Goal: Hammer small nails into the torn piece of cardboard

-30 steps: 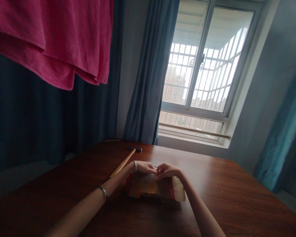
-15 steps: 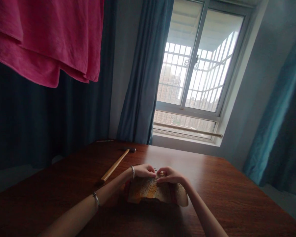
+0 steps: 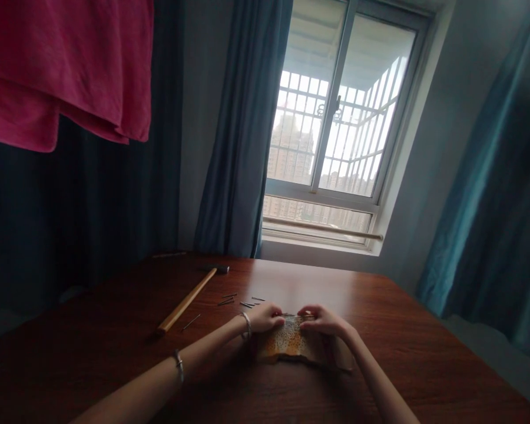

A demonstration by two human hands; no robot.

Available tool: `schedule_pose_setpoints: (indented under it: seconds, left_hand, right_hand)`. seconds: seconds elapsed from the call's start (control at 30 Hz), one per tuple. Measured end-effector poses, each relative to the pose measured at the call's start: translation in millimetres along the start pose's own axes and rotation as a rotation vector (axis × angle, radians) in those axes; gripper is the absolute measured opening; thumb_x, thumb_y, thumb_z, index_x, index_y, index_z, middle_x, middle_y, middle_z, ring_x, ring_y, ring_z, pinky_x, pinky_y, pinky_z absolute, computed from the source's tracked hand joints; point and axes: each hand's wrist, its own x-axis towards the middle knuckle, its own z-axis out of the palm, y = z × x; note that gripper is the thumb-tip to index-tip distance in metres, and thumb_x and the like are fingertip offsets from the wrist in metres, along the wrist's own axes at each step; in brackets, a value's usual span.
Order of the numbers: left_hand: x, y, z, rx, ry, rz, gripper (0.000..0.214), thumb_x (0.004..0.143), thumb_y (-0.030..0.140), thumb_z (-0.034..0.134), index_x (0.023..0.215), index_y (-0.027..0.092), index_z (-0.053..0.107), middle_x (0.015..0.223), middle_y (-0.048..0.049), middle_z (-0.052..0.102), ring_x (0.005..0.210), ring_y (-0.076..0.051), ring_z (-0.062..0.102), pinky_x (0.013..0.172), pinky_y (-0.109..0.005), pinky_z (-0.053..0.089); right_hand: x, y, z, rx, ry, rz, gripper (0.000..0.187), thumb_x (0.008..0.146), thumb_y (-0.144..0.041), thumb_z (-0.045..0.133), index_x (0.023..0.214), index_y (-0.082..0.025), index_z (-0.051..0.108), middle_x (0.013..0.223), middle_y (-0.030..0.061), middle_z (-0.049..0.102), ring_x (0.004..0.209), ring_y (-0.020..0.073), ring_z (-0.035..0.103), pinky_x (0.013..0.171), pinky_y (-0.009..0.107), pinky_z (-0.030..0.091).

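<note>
My left hand (image 3: 268,318), with bracelets on its wrist and forearm, pinches the far left edge of a speckled cream-and-orange sheet (image 3: 291,341), cloth or paper, I cannot tell which. On the same edge, a short way to the right, my right hand (image 3: 322,321) has its thumb and fingers closed. The sheet's near edge hangs uneven, close above or on the table. Several nails (image 3: 226,301) lie just beyond my left hand, and a single nail (image 3: 191,322) is left of it. Further left rests a hammer (image 3: 189,299) with a wooden handle and dark head.
The brown wooden table (image 3: 424,353) reaches toward a barred window (image 3: 335,129). Blue curtains (image 3: 229,147) hang on both sides. A pink cloth (image 3: 92,65) hangs at the upper left. A thin object lies at the table's far left edge.
Both hands and the sheet have shifted right, away from the hammer. Nails that were mostly hidden behind my left hand now show. The camera view has turned slightly right.
</note>
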Motion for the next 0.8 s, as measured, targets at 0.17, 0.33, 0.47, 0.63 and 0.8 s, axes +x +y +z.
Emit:
schedule_pose_setpoints:
  seconds: [0.17, 0.33, 0.47, 0.63, 0.8]
  left_hand:
    - [2, 4, 9.5, 0.171, 0.121, -0.04, 0.035, 0.082, 0.043, 0.04, 0.088, 0.018, 0.064, 0.088, -0.0091, 0.06, 0.08, -0.02, 0.056, 0.071, -0.026, 0.04]
    - [0, -2, 17.2, 0.242, 0.204, -0.022, 0.032, 0.084, 0.039, 0.038, 0.094, 0.017, 0.06, 0.091, -0.0096, 0.055, 0.084, -0.021, 0.054, 0.077, -0.03, 0.04]
    - [-1, 1, 17.4, 0.333, 0.269, 0.01, 0.027, 0.085, 0.033, 0.04, 0.096, 0.016, 0.057, 0.092, -0.0098, 0.054, 0.089, -0.022, 0.05, 0.08, -0.033, 0.039]
    - [-7, 15, 13.8, 0.395, 0.297, 0.058, 0.026, 0.081, 0.035, 0.046, 0.097, 0.016, 0.056, 0.097, -0.0106, 0.052, 0.096, -0.024, 0.045, 0.086, -0.037, 0.035]
    - [-25, 21, 13.1, 0.334, 0.197, 0.145, 0.049, 0.077, 0.055, 0.043, 0.111, 0.019, 0.047, 0.11, -0.0106, 0.047, 0.102, -0.026, 0.042, 0.088, -0.039, 0.035]
  right_hand:
    - [1, 10, 6, -0.148, 0.168, 0.034, 0.043, 0.065, -0.044, 0.064, 0.101, -0.022, 0.063, 0.092, 0.0049, 0.066, 0.084, 0.0221, 0.057, 0.073, 0.029, 0.04]
    - [-1, 12, 18, -0.244, 0.303, 0.052, 0.045, 0.068, -0.047, 0.06, 0.106, -0.024, 0.06, 0.101, 0.0063, 0.064, 0.095, 0.0232, 0.054, 0.081, 0.03, 0.036]
    - [-5, 11, 30, -0.284, 0.407, 0.072, 0.042, 0.072, -0.047, 0.056, 0.107, -0.024, 0.058, 0.103, 0.0062, 0.062, 0.099, 0.0232, 0.051, 0.085, 0.031, 0.033]
    - [-9, 7, 41, -0.308, 0.518, 0.09, 0.033, 0.076, -0.045, 0.051, 0.101, -0.025, 0.059, 0.101, 0.0063, 0.062, 0.099, 0.023, 0.052, 0.088, 0.031, 0.03]
    - [-10, 3, 46, -0.318, 0.565, 0.069, 0.026, 0.078, -0.044, 0.048, 0.093, -0.027, 0.06, 0.096, 0.0043, 0.063, 0.096, 0.0226, 0.053, 0.088, 0.032, 0.031]
